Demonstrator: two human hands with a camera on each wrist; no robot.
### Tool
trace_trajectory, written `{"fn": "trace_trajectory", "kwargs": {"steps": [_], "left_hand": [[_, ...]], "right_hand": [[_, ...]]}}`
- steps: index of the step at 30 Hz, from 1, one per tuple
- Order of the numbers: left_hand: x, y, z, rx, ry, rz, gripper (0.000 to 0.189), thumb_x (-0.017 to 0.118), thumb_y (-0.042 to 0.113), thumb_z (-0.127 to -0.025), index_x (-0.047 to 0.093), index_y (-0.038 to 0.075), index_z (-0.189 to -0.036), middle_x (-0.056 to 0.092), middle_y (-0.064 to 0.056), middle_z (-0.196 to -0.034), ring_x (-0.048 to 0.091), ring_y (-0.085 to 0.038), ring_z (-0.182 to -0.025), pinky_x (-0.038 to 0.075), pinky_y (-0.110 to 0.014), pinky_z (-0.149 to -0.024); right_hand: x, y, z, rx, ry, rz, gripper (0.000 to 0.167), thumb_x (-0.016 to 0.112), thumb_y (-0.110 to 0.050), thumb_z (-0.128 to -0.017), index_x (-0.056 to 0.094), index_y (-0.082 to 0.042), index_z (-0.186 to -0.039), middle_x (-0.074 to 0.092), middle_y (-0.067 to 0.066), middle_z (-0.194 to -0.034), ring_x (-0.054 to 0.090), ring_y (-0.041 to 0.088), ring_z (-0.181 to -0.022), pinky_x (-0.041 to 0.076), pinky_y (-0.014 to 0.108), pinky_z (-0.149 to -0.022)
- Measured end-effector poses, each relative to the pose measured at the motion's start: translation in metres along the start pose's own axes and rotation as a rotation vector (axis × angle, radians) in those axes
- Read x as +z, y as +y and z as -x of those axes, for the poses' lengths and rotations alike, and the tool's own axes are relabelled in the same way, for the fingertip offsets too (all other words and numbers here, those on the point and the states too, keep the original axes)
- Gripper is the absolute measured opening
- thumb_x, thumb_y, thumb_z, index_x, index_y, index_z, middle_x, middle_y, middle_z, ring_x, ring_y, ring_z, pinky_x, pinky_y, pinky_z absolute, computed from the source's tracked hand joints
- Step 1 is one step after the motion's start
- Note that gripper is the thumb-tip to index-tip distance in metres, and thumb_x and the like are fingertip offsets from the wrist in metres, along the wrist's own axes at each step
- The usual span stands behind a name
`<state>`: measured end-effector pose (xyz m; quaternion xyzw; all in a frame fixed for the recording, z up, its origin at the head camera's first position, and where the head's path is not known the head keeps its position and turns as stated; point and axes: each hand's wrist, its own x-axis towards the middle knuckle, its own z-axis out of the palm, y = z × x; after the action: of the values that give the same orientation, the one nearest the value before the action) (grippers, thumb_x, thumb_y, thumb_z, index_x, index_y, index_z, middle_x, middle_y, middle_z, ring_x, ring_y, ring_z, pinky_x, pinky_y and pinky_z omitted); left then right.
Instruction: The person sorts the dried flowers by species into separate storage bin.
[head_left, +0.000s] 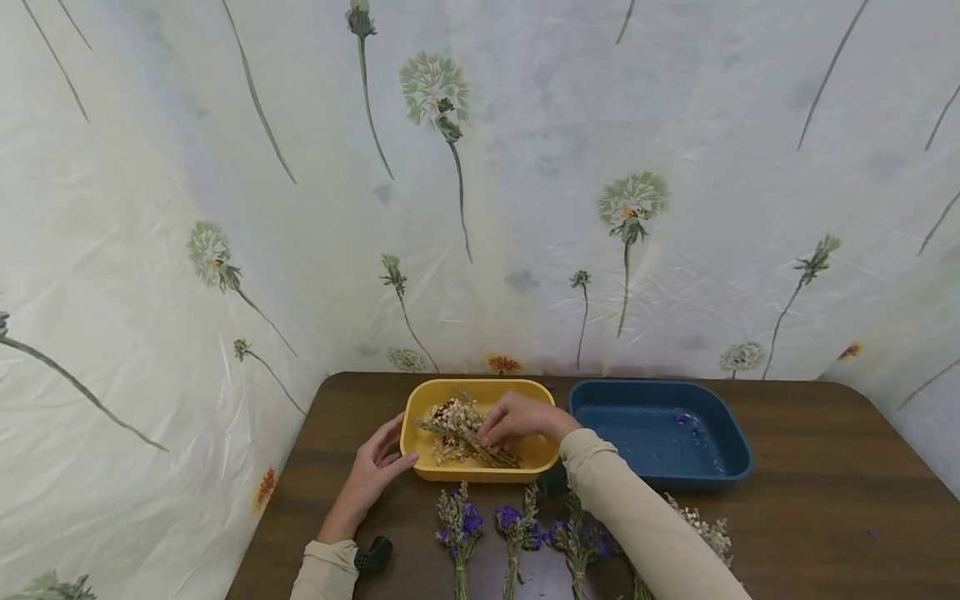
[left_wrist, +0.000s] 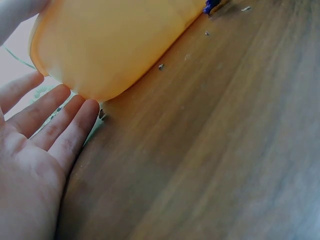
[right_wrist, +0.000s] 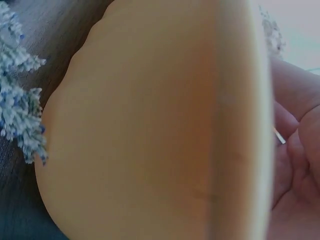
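Note:
My left hand [head_left: 378, 458] touches the left end of a yellow plastic tub [head_left: 480, 475]. Its fingers lie fairly straight along the outer wall, and the thumb reaches the front corner near the rim. Inside the tub, fingertips of my right hand [head_left: 517, 418] pinch a bunch of dried flowers [head_left: 495, 456] by its stems. Cream-coloured dried blossoms [head_left: 453, 415] with a dark reddish bit lie under and beside that bunch. The right wrist view shows mostly the tub's wall [right_wrist: 135, 120], which hides the fingertips.
A blue tub [head_left: 637, 425] with a few purple petals stands to the right of the yellow one. Tied bunches of purple and grey-green dried flowers [head_left: 461, 533] lie along the front, plus white blossoms [head_left: 708, 533] by the right sleeve. Small crumbs dot the wooden table [left_wrist: 200, 125].

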<state>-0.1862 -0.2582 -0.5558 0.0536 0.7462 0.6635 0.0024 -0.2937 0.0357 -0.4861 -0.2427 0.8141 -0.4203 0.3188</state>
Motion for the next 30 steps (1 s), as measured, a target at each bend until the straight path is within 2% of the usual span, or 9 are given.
{"fn": "trace_trajectory", "kwargs": {"steps": [8, 13, 22, 30], "left_hand": [[0.000, 0.001, 0.001, 0.001, -0.008, -0.003, 0.070, 0.074, 0.016, -0.096, 0.042, 0.021, -0.158, 0.041, -0.009, -0.164, 0.042, -0.033, -0.150, 0.049, -0.014, -0.100], [-0.001, 0.000, 0.001, 0.000, -0.007, 0.000, 0.071, 0.074, 0.016, -0.096, 0.041, 0.021, -0.158, 0.040, -0.009, -0.165, 0.042, -0.034, -0.150, 0.050, -0.014, -0.099], [-0.001, -0.002, 0.000, 0.011, -0.001, -0.008, 0.070, 0.074, 0.015, -0.096, 0.042, 0.020, -0.158, 0.041, -0.010, -0.164, 0.043, -0.035, -0.149, 0.051, -0.015, -0.099], [0.001, -0.002, -0.001, 0.014, 0.018, -0.004, 0.068, 0.072, 0.009, -0.096, 0.044, 0.018, -0.158, 0.042, -0.012, -0.163, 0.044, -0.036, -0.148, 0.051, -0.015, -0.097]], "right_hand": [[0.000, 0.001, -0.001, 0.005, 0.030, 0.026, 0.019, 0.078, -0.011, -0.091, 0.081, -0.004, -0.109, 0.080, 0.011, -0.105, 0.077, 0.017, -0.085, 0.064, 0.036, -0.078], [-0.005, -0.004, 0.006, -0.030, 0.030, 0.028, 0.020, 0.076, -0.010, -0.093, 0.080, -0.002, -0.111, 0.079, 0.012, -0.110, 0.077, 0.022, -0.092, 0.064, 0.040, -0.082], [-0.025, -0.007, 0.030, -0.092, 0.103, -0.027, 0.028, 0.073, -0.016, -0.096, 0.076, 0.001, -0.118, 0.076, 0.017, -0.119, 0.075, 0.028, -0.101, 0.063, 0.043, -0.086], [-0.040, -0.004, 0.068, -0.088, 0.221, -0.171, 0.031, 0.073, -0.027, -0.098, 0.076, -0.006, -0.121, 0.077, 0.014, -0.116, 0.074, 0.030, -0.107, 0.060, 0.051, -0.094]]}}
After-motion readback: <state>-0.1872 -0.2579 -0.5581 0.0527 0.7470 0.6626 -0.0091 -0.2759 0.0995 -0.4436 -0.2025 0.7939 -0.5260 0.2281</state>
